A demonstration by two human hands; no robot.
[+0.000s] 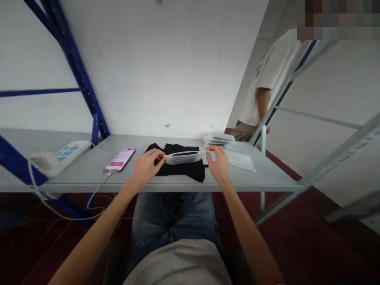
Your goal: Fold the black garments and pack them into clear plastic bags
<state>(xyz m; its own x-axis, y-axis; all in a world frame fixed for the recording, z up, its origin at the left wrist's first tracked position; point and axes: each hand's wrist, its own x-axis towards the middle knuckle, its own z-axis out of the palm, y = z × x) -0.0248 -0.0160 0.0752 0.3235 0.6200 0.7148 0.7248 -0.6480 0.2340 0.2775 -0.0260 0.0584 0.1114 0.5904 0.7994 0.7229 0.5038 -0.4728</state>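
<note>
A translucent white plastic bag (182, 159) stretches between my two hands, over black folded fabric items (184, 170) on the table. Black shows through a long slit along the bag; whether it is inside or behind the bag, I cannot tell. With thumb and fingers pinched, my left hand (147, 164) grips the bag's left end. At the other end my right hand (219, 161) has its thumb and forefinger closed around the bag's edge, the other fingers curled. Right of that hand lies a flat translucent bag (242, 160), beside a stack of similar bags (218, 138).
A phone (120, 160) with a white cable lies left on the grey table (89, 178). Farther left is a white power strip (67, 154). Blue rack posts (77, 67) and a grey frame (285, 95) flank the table. Another person (267, 83) stands beyond the right side.
</note>
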